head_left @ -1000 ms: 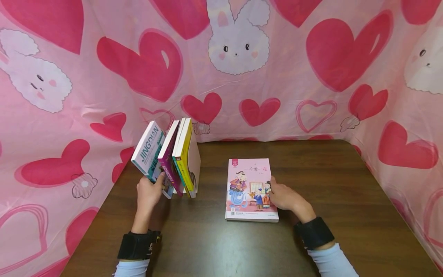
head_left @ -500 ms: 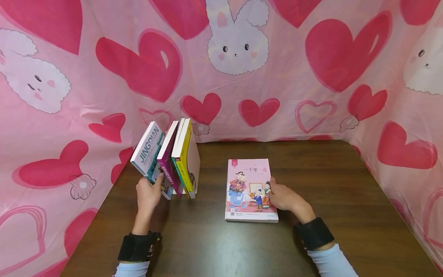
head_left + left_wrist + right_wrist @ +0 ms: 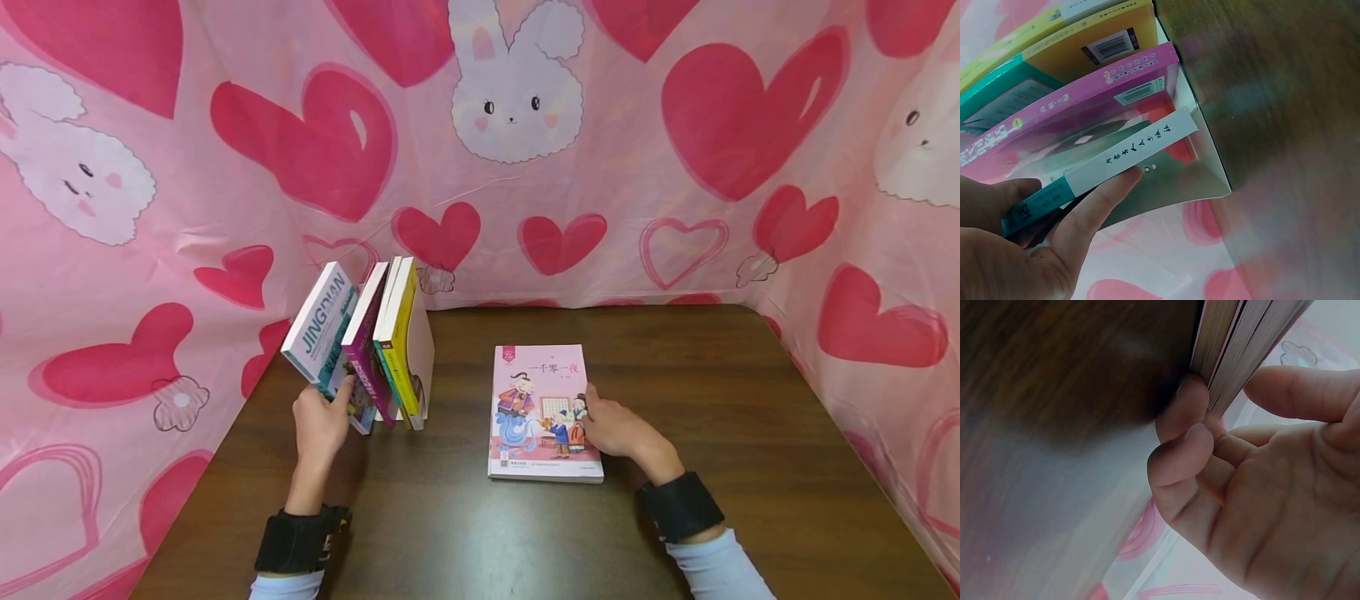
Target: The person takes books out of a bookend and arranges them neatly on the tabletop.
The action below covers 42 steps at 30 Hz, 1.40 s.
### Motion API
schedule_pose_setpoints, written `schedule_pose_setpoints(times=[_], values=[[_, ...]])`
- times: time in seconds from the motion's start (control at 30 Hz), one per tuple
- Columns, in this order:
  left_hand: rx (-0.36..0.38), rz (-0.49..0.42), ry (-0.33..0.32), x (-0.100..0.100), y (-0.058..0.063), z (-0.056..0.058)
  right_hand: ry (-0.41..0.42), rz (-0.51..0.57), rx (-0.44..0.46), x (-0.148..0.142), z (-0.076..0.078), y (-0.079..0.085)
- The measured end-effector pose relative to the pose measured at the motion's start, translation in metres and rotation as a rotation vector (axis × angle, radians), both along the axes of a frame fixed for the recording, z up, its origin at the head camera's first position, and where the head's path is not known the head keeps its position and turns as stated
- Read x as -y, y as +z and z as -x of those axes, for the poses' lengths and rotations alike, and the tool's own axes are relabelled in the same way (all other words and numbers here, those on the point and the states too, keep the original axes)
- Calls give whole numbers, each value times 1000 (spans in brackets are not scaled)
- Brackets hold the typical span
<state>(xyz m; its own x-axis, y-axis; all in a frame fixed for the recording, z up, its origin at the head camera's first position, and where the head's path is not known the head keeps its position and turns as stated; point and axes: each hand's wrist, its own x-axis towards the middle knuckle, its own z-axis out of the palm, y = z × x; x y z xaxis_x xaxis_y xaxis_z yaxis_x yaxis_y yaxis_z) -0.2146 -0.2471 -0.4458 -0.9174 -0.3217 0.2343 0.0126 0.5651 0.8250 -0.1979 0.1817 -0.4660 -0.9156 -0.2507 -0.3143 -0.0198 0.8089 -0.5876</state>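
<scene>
My left hand (image 3: 321, 419) grips a white-and-teal book (image 3: 324, 325), thumb on one side and fingers on the other. In the head view this book leans left, its lower part at the book rack (image 3: 1210, 165). A purple book (image 3: 1085, 109) stands beside it in the rack, separated by a narrow gap. At the middle of the table lies a pink picture-cover book (image 3: 538, 408), flat; two page blocks show at its edge in the right wrist view. My right hand (image 3: 618, 425) holds its right edge, thumb at the cover and curled fingers at the side.
Yellow and teal-spined books (image 3: 401, 342) stand upright at the rack's right side, against its pale end panel (image 3: 422, 350). The brown wooden table (image 3: 465, 533) meets a pink heart-and-rabbit cloth (image 3: 622, 167) at the back and sides.
My left hand and the white-and-teal book have shifted very slightly left and toward me. The right hand and the pink book have stayed in place.
</scene>
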Motion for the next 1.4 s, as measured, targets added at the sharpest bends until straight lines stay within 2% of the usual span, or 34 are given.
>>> schedule_pose_setpoints(times=[0.37, 0.63, 0.83, 1.13, 1.4], values=[[22, 15, -1, 2, 5, -9, -5, -1, 16, 0, 0, 1], [-9, 36, -10, 2, 7, -18, -4, -2, 9, 0, -2, 2], [21, 34, -6, 0, 13, -28, -5, -7, 8, 0, -2, 3], [0, 64, 29, -2, 18, -37, -4, 5, 5, 0, -3, 4], [31, 70, 23, -2, 20, -47, -1, 5, 5, -1, -2, 3]])
